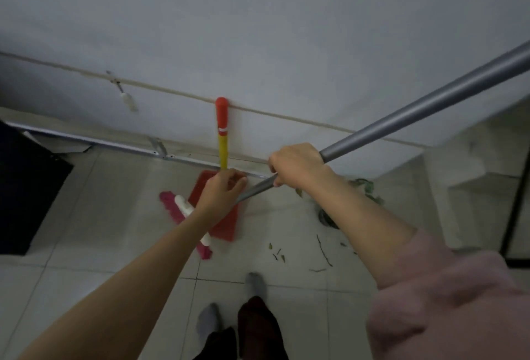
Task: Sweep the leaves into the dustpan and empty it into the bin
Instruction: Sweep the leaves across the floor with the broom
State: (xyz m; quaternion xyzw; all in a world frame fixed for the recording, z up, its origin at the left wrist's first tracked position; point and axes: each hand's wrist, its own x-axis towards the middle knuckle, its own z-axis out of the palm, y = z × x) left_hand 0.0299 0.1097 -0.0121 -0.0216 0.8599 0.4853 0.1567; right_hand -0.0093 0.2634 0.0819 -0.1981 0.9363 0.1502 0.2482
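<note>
A red dustpan lies on the tiled floor at the wall, its yellow and orange handle standing up against the wall. My left hand is over the pan, fingers curled around the foot of that handle. My right hand grips the broom's grey pole, which slants from the upper right down under my left wrist. The pink and white broom head rests on the floor left of the pan. Small leaves and a twig lie to the pan's right, with more green leaves by the wall. No bin shows.
A black mat covers the floor at the left. A metal strip runs along the wall's foot. A white step or ledge stands at the right. My feet in grey socks are just behind the leaves.
</note>
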